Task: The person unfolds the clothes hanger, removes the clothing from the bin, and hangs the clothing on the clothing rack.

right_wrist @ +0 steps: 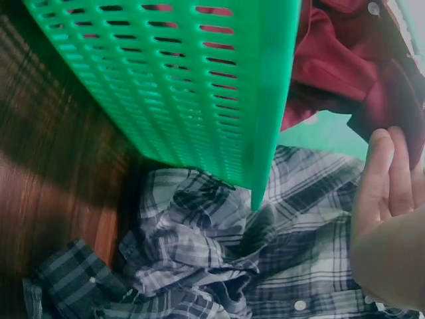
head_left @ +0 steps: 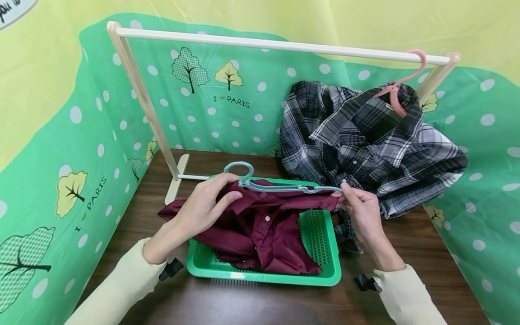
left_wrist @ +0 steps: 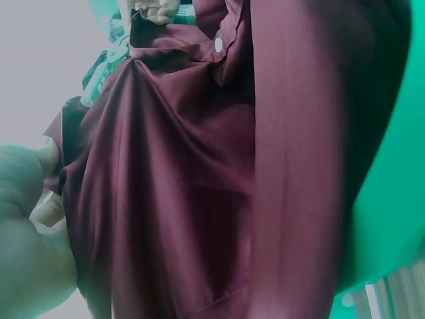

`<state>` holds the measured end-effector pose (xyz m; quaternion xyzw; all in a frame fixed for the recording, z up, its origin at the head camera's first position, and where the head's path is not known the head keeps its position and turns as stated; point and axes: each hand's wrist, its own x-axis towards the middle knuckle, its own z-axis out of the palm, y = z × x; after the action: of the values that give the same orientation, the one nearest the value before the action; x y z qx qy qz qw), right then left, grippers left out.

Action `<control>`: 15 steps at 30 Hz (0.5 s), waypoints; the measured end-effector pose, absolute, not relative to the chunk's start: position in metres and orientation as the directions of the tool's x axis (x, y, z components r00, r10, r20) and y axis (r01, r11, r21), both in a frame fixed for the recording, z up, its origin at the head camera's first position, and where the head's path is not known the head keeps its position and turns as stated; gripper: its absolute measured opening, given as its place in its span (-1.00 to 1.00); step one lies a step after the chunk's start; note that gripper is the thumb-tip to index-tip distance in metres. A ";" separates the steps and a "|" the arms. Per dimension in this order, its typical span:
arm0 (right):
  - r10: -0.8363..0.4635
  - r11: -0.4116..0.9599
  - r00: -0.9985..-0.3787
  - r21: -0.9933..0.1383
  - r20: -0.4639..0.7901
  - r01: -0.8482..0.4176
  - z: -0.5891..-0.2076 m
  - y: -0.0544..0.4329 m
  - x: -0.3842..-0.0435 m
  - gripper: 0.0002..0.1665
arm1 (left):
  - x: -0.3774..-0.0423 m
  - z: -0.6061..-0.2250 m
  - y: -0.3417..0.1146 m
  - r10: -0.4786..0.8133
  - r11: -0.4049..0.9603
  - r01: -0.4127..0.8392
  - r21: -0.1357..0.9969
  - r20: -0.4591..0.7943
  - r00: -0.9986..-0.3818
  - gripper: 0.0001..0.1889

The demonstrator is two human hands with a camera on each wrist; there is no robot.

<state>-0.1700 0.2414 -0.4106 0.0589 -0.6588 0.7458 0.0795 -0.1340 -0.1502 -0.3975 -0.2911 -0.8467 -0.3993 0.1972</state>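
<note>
A maroon button-up shirt (head_left: pixel 264 230) lies partly in the green basket (head_left: pixel 264 277), its upper part lifted over the rim. Along the shirt's top runs a light blue hanger (head_left: pixel 280 188), its hook (head_left: pixel 239 165) standing up by the collar. My left hand (head_left: pixel 205 203) pinches the shirt's cloth just left of the hook, thumb in front; the left wrist view shows the shirt (left_wrist: pixel 179 179) hanging in folds from that hand (left_wrist: pixel 33 226). At the hanger's right end, my right hand (head_left: pixel 360 207) pinches the shirt's edge, with the hanger tip at its thumb.
A wooden rack with a white rail (head_left: pixel 260 42) stands behind the basket. From its right end hangs a black-and-white plaid shirt (head_left: pixel 345 144) on a pink hanger (head_left: pixel 418 67), its lower part bunched on the brown table (head_left: pixel 203 302). Patterned green and yellow cloth (head_left: pixel 203 117) surrounds the table.
</note>
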 end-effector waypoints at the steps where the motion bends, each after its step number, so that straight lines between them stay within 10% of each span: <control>1: 0.054 -0.109 -0.979 -0.974 0.196 -0.201 -0.411 0.241 -0.170 -0.50 | -0.134 -0.397 -0.150 0.329 0.512 0.650 0.562 0.571 -0.752 -0.73; 10: 0.275 0.235 -0.894 -0.926 0.355 -0.296 -0.414 0.232 -0.161 -0.77 | -0.134 -0.401 -0.143 0.286 0.514 0.664 0.544 0.621 -0.730 -0.71; 15: 0.288 0.478 -0.833 -0.824 0.473 -0.302 -0.414 0.229 -0.153 -0.80 | -0.139 -0.413 -0.144 0.323 0.483 0.758 0.440 0.715 -0.620 -0.73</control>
<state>-0.1534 0.2287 -0.4143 0.0045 -0.8097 0.5107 0.2891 -0.1394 -0.1441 -0.4132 -0.3320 -0.8134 -0.3853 0.2821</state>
